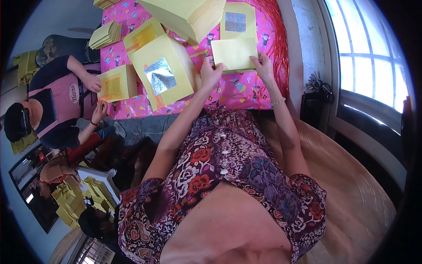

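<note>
A stack of pale yellow paper sheets (234, 53) lies between my hands over the pink patterned table cover. My left hand (211, 70) is closed on the stack's lower left edge, its thumb along the corner. On the right edge, my right hand (263, 67) pinches the sheets, thumb on top. Just beyond them lies yellow paper with a silver foil square (235, 22). To the left of my left hand is a larger yellow stack (187, 75) bearing a shiny silver foil patch (160, 75).
Tall yellow paper stacks (193, 22) stand at the back of the pink table (239, 94). Red plastic strands (278, 44) hang along its right edge. At the left, a person in a pink apron (57, 103) handles another yellow stack (125, 83). A barred window (369, 39) is at right.
</note>
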`<state>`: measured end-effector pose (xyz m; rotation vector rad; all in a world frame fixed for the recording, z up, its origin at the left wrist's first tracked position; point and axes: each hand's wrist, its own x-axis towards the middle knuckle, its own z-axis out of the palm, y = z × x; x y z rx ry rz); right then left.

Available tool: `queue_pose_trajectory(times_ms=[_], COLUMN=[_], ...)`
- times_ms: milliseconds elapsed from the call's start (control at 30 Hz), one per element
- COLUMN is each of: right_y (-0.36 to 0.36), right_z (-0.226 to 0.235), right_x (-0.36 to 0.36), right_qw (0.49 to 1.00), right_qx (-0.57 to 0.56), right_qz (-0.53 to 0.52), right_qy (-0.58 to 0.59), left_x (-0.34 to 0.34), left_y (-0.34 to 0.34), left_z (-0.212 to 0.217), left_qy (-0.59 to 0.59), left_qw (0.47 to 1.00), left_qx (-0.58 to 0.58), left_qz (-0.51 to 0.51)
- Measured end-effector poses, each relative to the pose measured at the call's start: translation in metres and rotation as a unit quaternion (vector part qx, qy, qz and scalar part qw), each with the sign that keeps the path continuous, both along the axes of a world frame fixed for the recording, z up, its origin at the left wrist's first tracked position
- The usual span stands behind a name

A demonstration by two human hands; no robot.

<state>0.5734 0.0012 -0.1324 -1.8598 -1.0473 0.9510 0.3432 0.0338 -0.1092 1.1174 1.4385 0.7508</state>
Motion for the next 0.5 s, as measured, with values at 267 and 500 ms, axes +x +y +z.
queue_pose_trajectory(times_ms=[267, 500], right_y=[-0.009, -0.014], right_z=[-0.023, -0.014], right_x=[0.002, 0.004], right_qw=[0.998, 0.998], right_qx=[-0.020, -0.022], right_qz=[0.022, 0.024], right_qy=[-0.050, -0.056], left_x=[0.006, 0.014], left_y=[-0.001, -0.011], left_z=[-0.032, -0.053], left_qy=[0.098, 0.082], left_qw=[0.994, 0.996], left_qx=[-0.017, -0.024], left_qz=[-0.037, -0.025])
